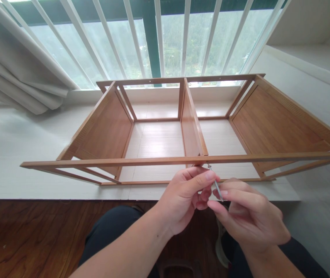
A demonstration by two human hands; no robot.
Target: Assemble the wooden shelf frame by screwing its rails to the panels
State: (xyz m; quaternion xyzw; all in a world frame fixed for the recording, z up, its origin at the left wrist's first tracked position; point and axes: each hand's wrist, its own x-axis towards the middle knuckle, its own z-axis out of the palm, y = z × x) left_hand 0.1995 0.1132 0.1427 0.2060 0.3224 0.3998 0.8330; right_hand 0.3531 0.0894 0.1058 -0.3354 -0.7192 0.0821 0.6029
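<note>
A thin metal rod, which looks like a hex key [217,187], slants down from the front rail of a wooden frame [142,161]. Its upper end meets a small screw [209,166] at the underside of the rail, just below the middle panel [192,116]. My left hand [184,195] is closed, thumb and fingertips pinching around the rod's upper part. Near the lower end, my right hand [252,212] curls its fingers and thumb around the rod. Exact contact of the right fingertips is partly hidden.
The frame lies on a pale ledge [22,135], with side panels left [104,127] and right [281,119]. Behind it are a barred window [170,42] and a grey curtain [17,58]. A white wall stands right. My knees are below, over a dark wooden floor [37,235].
</note>
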